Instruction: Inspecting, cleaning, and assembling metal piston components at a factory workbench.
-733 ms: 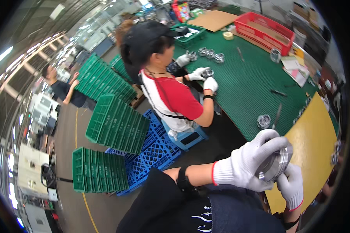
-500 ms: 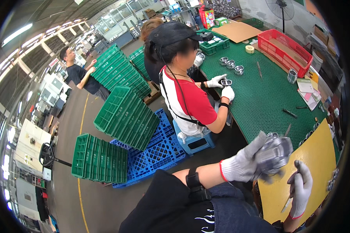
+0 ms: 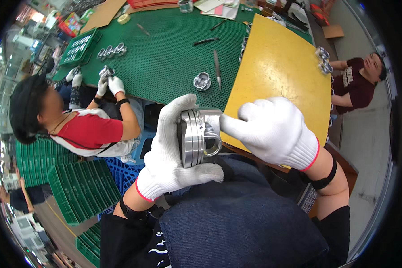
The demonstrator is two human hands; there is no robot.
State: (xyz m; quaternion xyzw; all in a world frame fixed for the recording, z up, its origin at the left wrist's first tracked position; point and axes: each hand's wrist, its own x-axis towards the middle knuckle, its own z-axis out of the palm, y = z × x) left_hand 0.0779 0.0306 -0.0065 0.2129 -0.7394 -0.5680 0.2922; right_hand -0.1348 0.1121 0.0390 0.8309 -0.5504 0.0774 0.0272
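A shiny metal piston (image 3: 193, 140) lies on its side in my white-gloved left hand (image 3: 162, 154), fingers along its far edge and thumb along its near edge. Ring grooves run around its crown, and the pin bore faces right. My gloved right hand (image 3: 272, 131) meets the piston's right side with its index finger stretched out; the other fingers are curled, hiding whatever they hold. Beyond the piston, another piston (image 3: 202, 81) sits on the green mat (image 3: 165, 58), with a slim pointed tool (image 3: 217, 69) lying beside it.
A yellow board (image 3: 286, 67) covers the bench's right part, with pistons (image 3: 324, 60) along its edge. At left, a co-worker (image 3: 94, 127) handles a piston near a green crate (image 3: 80, 47). Stacked green crates (image 3: 82, 190) stand behind. Another person (image 3: 357, 82) is at far right.
My view has turned right and down toward the bench. The piston is now turned sideways in front of me in my left hand, and my right hand has come up to touch it.
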